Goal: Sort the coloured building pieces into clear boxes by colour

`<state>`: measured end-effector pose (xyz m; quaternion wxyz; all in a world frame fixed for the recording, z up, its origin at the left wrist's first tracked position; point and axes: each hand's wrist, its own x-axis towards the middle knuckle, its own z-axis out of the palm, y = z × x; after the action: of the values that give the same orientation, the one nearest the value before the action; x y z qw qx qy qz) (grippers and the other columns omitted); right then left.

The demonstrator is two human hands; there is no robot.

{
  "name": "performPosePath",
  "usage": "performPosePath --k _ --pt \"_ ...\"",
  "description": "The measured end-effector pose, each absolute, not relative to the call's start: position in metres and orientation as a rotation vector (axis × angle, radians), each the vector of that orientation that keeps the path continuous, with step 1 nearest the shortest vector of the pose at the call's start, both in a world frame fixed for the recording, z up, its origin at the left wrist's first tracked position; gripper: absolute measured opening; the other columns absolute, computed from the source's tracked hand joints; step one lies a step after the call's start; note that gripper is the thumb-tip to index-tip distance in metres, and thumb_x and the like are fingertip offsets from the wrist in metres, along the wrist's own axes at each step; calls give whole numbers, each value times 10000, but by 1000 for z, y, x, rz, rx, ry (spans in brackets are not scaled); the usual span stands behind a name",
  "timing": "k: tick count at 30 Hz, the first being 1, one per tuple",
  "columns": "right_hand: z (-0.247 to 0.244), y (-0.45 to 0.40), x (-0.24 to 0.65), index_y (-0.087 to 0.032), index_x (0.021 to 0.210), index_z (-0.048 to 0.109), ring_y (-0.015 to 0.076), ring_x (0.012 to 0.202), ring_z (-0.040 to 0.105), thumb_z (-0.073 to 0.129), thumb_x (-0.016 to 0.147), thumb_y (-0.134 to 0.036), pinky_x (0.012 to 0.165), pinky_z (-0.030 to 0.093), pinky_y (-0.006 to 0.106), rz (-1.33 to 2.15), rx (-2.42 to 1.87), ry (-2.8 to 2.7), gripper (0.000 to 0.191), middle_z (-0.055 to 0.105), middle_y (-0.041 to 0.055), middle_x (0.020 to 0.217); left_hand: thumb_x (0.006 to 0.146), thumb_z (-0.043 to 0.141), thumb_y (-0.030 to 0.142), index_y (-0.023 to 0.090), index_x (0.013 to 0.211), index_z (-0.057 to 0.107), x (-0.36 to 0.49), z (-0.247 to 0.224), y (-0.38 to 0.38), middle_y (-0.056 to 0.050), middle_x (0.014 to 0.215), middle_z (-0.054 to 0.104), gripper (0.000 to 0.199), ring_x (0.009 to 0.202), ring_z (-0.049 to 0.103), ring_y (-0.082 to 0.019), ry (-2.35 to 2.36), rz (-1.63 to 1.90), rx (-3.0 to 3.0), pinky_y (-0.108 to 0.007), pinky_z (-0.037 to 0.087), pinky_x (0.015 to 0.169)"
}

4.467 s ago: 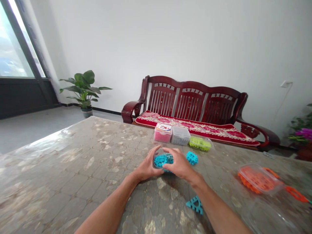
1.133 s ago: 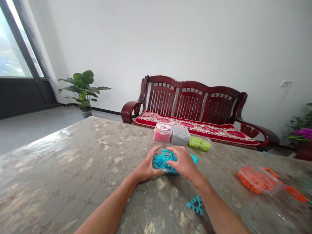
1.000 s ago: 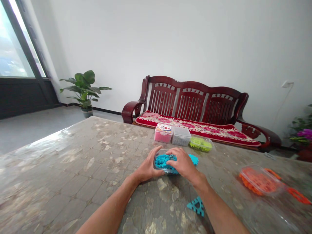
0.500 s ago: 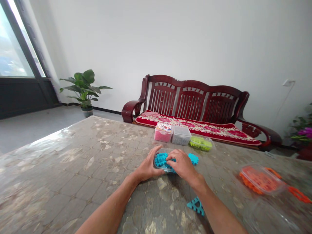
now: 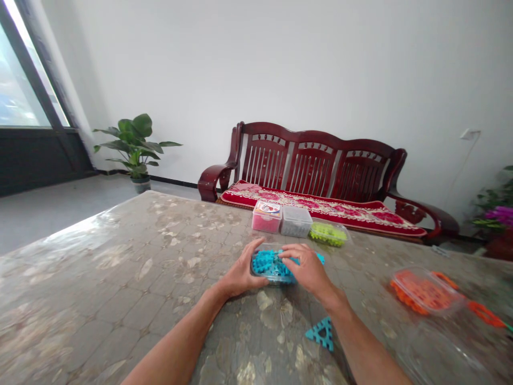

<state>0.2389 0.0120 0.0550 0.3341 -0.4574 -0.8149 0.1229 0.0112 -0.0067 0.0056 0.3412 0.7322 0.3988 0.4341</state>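
A clear plastic box [image 5: 276, 279] filled with blue notched building pieces [image 5: 267, 262] sits on the table in front of me. My left hand [image 5: 242, 270] grips the box's left side, thumb at the near edge and fingers at the far one. Over the right part of the box is my right hand [image 5: 306, 267], its fingers slightly apart at the blue pieces, with nothing visible held in them. Behind that hand another bit of blue shows, partly hidden. A blue triangular piece [image 5: 321, 333] lies on the table beside my right forearm.
A pink box [image 5: 266, 220], a grey box [image 5: 295, 222] and a box of yellow-green pieces [image 5: 328, 234] stand in a row behind. To the right are a box of orange pieces [image 5: 425, 291], a loose orange piece [image 5: 486, 314] and a blurred clear lid [image 5: 441, 355].
My right hand's fingers have gone from a pinch inside the box to a looser spread, shifting slightly right. My left hand keeps its hold. The view has shifted slightly.
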Motion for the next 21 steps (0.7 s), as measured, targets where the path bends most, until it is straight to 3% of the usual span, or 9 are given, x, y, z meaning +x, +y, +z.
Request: performPosePath --k 6,12,16,21 --pt "41 38 308 -226 895 763 259 1019 662 554 735 -339 993 466 438 248 -1413 -1708 287 759 84 1041 668 807 332 219 1520 278 10 7 -6 -138 1530 344 1009 1350 430 -344 1042 1110 1888 -526 356 1150" --pt "30 9 324 -201 844 759 232 750 662 561 736 -379 715 522 356 466 -1414 -1800 287 742 80 860 680 805 339 211 1512 289 10 8 -7 -143 1509 383 988 1363 425 -357 1043 1115 1856 -527 355 1149" --pt "40 -19 329 -228 786 760 212 804 659 567 719 -244 714 500 308 718 -1307 -2069 204 726 43 852 675 807 364 206 1511 293 10 8 -7 -148 1527 354 993 1369 417 -362 1040 1107 1864 -527 342 1157" --pt "51 -39 340 -268 948 763 211 950 632 596 619 -118 795 497 288 871 -1268 -2354 399 690 23 1013 673 800 358 193 1507 295 10 10 -7 -157 1527 346 988 1366 420 -369 1045 1098 1858 -533 337 1158"
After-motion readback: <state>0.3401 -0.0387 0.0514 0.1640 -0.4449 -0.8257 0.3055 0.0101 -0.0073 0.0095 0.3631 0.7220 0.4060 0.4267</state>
